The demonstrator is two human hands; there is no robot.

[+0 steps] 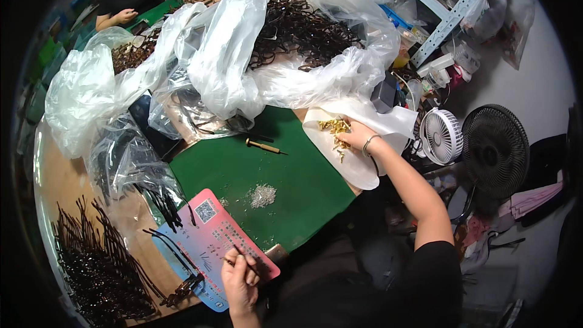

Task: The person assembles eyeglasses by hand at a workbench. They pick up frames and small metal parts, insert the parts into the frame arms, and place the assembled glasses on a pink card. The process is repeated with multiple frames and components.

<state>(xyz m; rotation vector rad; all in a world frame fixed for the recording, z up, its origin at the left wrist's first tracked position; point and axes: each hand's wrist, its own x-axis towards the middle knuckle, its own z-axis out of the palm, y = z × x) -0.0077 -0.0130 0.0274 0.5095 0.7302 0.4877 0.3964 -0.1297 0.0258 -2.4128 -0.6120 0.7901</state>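
My left hand (pixel 240 276) is closed, its fingers pinching a thin dark brown eyeglass temple (pixel 238 250) over a pink and blue printed card (pixel 225 231). On a white plastic sheet (pixel 358 173) at the right, my right hand (pixel 358 136) reaches in among small gold metal pieces (pixel 334 126). Its fingers are bent and drawn together there, though what lies between the tips is partly hidden. A small screwdriver (pixel 265 146) with a tan handle rests on the green mat (pixel 303 200). Nearer to me, tiny clear bits (pixel 263 195) form a little heap.
Many dark brown eyeglass parts (pixel 100 267) lie bunched at the left. Large clear plastic bags (pixel 225 73) with more brown parts (pixel 303 33) fill the far side. Two fans (pixel 441 136) stand at the right below a metal shelf (pixel 452 18). Another person (pixel 130 0) sits far left.
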